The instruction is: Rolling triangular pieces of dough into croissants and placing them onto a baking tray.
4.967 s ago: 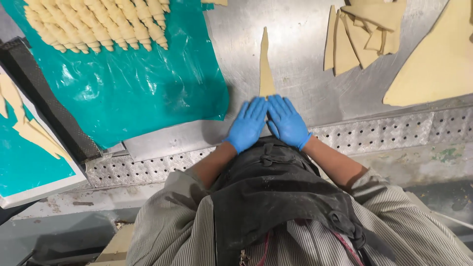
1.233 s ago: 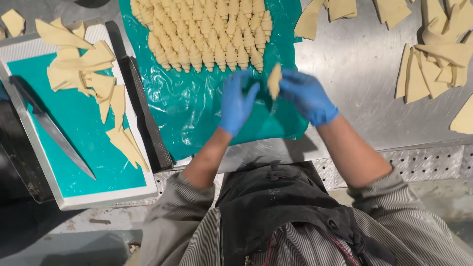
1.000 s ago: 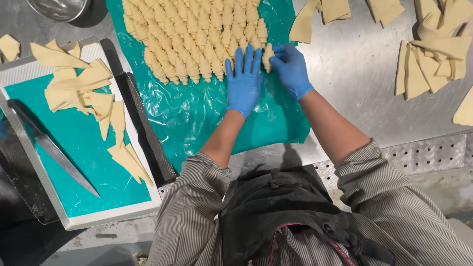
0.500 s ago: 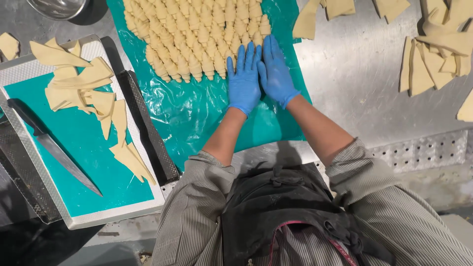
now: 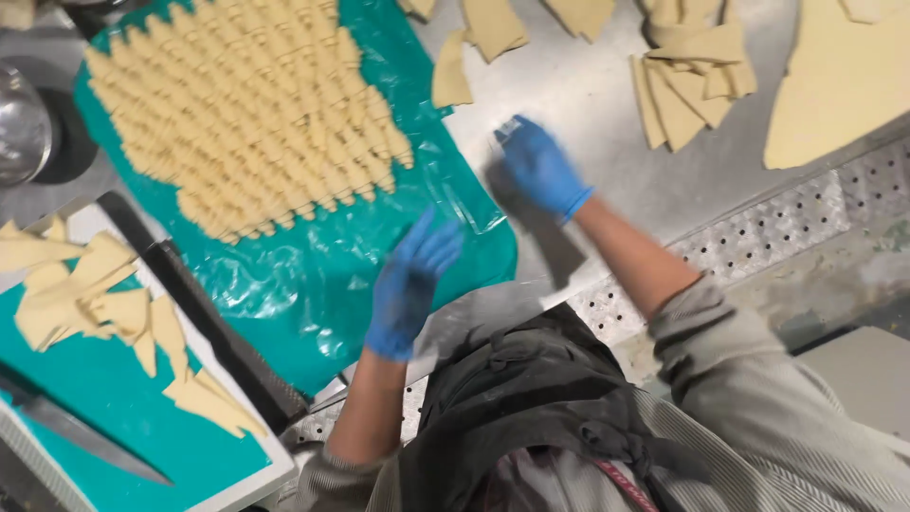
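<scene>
Both my hands wear blue gloves. My left hand (image 5: 408,284) hovers flat with fingers apart over the teal plastic sheet (image 5: 313,294), holding nothing. My right hand (image 5: 538,169) is out over the bare steel table (image 5: 588,104), fingers loosely curled and blurred, with nothing seen in it. Rows of rolled dough pieces (image 5: 256,114) fill the far part of the sheet. Cut dough triangles (image 5: 687,81) lie in a pile to the right of my right hand, and one single triangle (image 5: 451,76) lies just past the sheet's edge.
A teal board in a white tray (image 5: 104,427) at the left holds loose dough triangles (image 5: 85,294) and a knife (image 5: 66,427). A large dough sheet (image 5: 844,81) lies at the far right. A metal bowl (image 5: 24,123) stands at the left edge. A perforated strip (image 5: 749,246) runs along the table front.
My hands, pressed together at the rolled rows half a second ago, have parted: the left drew back over the sheet, the right swung right onto the steel table. The view shifted.
</scene>
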